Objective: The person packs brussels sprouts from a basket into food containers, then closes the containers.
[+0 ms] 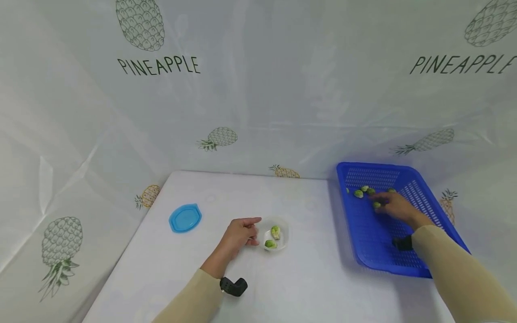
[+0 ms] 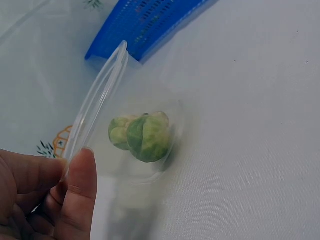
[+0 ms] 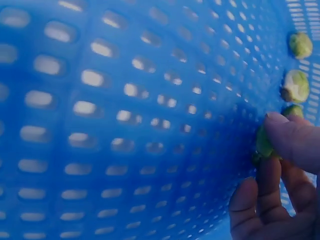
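My left hand (image 1: 238, 235) is at the left side of a small clear plastic tub (image 1: 286, 242). In the left wrist view its thumb and fingers pinch the tub's rim (image 2: 100, 95). Two Brussels sprouts, a paler one (image 1: 275, 232) and a greener one (image 1: 270, 244), lie inside the tub. Over on the right, my right hand (image 1: 397, 208) reaches down into a blue slotted basket (image 1: 367, 242). Between its thumb and fingers is a Brussels sprout (image 3: 263, 141), partly hidden by the thumb. Several other sprouts (image 1: 358, 194) sit close by at the basket's far end.
A blue lid (image 1: 185, 218) lies flat at the left of the white table (image 1: 315, 278). Behind the table hangs a pale sheet (image 1: 274, 89) printed with pineapples. The basket's raised walls surround the right hand. Each wrist carries a small black device (image 1: 234, 287).
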Tool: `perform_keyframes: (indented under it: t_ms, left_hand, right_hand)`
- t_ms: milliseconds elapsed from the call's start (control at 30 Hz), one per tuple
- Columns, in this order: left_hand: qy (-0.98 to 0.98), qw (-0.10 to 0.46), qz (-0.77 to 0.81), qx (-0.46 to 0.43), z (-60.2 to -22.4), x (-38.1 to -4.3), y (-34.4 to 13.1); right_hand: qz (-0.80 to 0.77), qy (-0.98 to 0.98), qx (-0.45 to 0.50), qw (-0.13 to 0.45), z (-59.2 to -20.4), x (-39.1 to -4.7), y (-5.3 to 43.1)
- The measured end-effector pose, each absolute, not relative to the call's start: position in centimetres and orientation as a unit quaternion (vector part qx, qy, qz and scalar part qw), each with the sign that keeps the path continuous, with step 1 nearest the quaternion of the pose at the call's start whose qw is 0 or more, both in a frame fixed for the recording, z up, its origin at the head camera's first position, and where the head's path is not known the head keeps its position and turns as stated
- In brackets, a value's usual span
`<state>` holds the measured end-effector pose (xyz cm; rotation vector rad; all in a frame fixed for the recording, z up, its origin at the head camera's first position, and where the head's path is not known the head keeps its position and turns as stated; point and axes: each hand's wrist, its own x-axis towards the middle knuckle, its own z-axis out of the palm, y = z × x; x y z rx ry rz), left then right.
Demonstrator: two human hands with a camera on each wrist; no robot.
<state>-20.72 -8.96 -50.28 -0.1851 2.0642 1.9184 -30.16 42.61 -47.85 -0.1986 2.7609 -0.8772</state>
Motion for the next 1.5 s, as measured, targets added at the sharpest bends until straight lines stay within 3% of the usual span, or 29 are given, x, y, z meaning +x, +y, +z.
perform_keyframes:
  t_ms: [367, 633, 1500]
  left_hand:
    - [0.723, 0.16, 0.668, -0.068, -50.1, -20.8, -8.8]
    - [0.724, 0.161, 0.667, -0.066, -50.1, -20.3, -8.9]
    - [0.724, 0.161, 0.668, -0.056, -50.3, -21.0, -8.7]
  right_hand:
    - [-0.332, 0.935, -0.044, 0.114, -46.9, -29.8, 42.3]
    - [-0.342, 0.934, -0.076, 0.07, -46.0, -28.9, 40.6]
    - [-0.38, 0.923, -0.051, 0.015, -41.4, -25.2, 36.6]
